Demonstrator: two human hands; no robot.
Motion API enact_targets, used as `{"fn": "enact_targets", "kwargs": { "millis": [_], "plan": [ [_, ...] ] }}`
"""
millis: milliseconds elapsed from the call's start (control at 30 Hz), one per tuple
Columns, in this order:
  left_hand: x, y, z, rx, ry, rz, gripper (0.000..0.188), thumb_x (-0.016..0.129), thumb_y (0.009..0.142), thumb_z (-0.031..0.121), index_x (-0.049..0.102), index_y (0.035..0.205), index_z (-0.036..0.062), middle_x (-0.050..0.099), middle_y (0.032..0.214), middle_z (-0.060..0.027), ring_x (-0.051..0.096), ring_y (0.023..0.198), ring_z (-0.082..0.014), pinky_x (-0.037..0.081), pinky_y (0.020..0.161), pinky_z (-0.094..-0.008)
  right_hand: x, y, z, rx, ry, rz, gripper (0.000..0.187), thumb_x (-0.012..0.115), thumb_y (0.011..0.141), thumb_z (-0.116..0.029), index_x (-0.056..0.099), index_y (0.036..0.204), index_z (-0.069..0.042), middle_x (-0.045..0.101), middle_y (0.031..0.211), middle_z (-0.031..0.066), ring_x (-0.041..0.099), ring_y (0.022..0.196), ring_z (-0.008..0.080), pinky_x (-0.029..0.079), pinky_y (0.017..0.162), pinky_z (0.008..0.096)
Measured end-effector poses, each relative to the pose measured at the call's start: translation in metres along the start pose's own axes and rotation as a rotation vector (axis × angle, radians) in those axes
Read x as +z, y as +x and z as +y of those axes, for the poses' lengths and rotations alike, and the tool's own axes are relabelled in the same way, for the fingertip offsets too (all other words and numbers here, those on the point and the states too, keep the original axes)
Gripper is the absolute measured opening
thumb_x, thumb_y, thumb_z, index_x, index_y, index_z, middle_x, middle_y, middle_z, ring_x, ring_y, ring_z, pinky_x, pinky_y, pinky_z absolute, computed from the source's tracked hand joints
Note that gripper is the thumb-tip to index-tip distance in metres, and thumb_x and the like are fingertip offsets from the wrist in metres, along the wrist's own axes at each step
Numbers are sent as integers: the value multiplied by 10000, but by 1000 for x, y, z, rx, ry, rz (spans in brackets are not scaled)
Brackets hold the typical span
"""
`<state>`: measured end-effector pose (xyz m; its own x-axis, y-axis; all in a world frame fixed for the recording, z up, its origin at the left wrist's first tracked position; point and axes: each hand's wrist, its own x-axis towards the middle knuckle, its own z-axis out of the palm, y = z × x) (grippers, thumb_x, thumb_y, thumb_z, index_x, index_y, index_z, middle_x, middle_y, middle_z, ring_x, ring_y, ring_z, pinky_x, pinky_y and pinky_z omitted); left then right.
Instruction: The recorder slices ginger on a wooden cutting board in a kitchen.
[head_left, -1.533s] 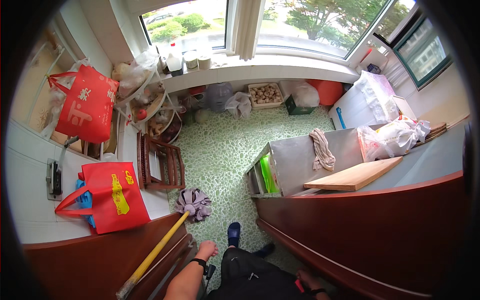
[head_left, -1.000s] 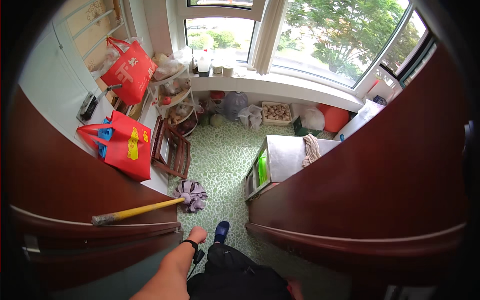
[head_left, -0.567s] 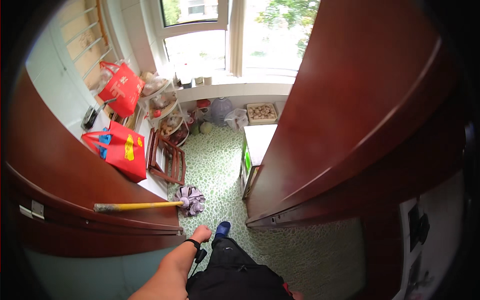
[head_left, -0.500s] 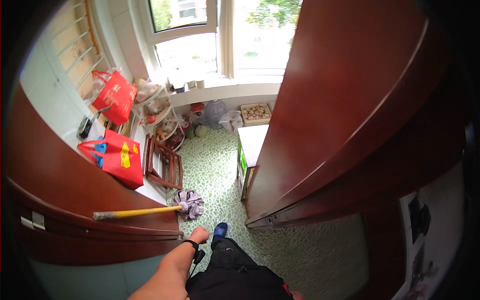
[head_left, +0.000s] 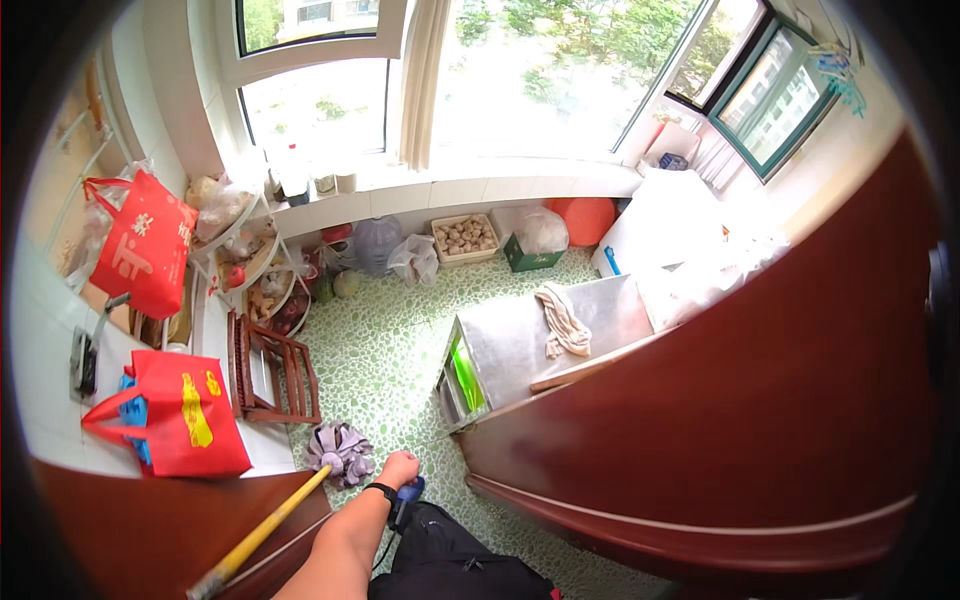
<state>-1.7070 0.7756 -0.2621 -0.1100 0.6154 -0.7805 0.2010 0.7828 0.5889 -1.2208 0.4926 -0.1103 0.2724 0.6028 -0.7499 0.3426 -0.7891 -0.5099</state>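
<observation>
My left hand (head_left: 402,469) hangs in front of my body, its fingers curled into a loose fist with nothing visible in them. A black band circles that wrist, and a cord runs down from it. Below the hand is my foot in a blue slipper or sock (head_left: 411,488). Just left of the hand, apart from it, lies the purple-grey cloth head of a mop (head_left: 340,452), its yellow handle (head_left: 268,528) slanting toward the lower left. My right hand is outside the picture.
Dark red door panels (head_left: 720,410) flank the doorway. A metal-topped table (head_left: 500,345) bearing a beige cloth (head_left: 562,322) stands right. On the left are a wooden folding chair (head_left: 285,372), a corner rack (head_left: 250,270) and red bags (head_left: 190,415). A crate (head_left: 465,240) sits under the window.
I have moved forward through the doorway, so more of the window, table and right side shows. My left hand stays a fist; the sliver of my right hand has left the picture.
</observation>
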Motion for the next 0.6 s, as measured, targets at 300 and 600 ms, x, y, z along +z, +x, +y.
{"fn": "enact_targets", "kwargs": {
  "millis": [300,600],
  "plan": [
    [-71,45,-56,-260,-30,-213,293,532,999,89,744,855,-52,758,758,-201,734,570,-264,577,469,-379,58,4,-29,82,379,108,363,516,1108,-187,682,824,-33,501,651,51,447,547,181,414,588,349],
    [-100,83,-77,-282,97,-370,257,432,1054,148,606,1091,-37,737,983,-235,740,687,-396,586,500,-454,63,41,-9,-29,164,-110,258,560,1074,-122,711,899,-7,623,789,103,582,715,220,504,771,364]
  ]
}}
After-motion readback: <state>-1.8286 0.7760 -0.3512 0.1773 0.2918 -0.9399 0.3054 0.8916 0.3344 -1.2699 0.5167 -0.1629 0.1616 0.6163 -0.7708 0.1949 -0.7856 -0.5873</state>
